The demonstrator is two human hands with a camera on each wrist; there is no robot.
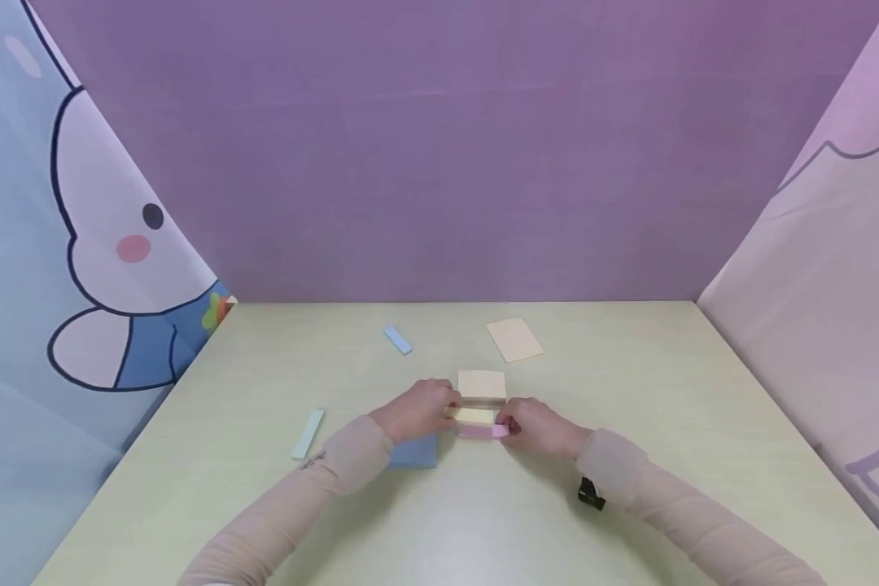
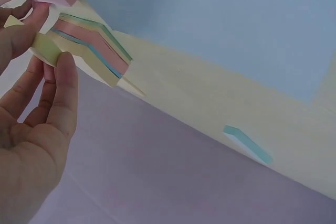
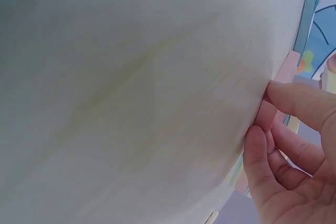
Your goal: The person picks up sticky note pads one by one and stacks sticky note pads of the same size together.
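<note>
My left hand (image 1: 421,404) pinches a narrow pale yellow sticky-note pad (image 1: 474,416) by its left end, between thumb and fingers. In the left wrist view this yellow pad (image 2: 46,50) is tilted. My right hand (image 1: 542,427) pinches the right end of a pink sticky-note pad (image 1: 478,432), just below and in front of the yellow one. The pink pad (image 3: 266,115) lies along the tabletop in the right wrist view. Right behind both hands sits a cream-topped stack (image 1: 482,384); its layered side (image 2: 94,45) shows green, pink, blue and yellow bands.
A blue square pad (image 1: 413,452) lies partly under my left wrist. Farther left is a pale green strip pad (image 1: 308,435). Toward the back lie a small blue strip pad (image 1: 398,340) and a flat cream square (image 1: 514,339). A purple backdrop (image 1: 469,155) rises behind the table.
</note>
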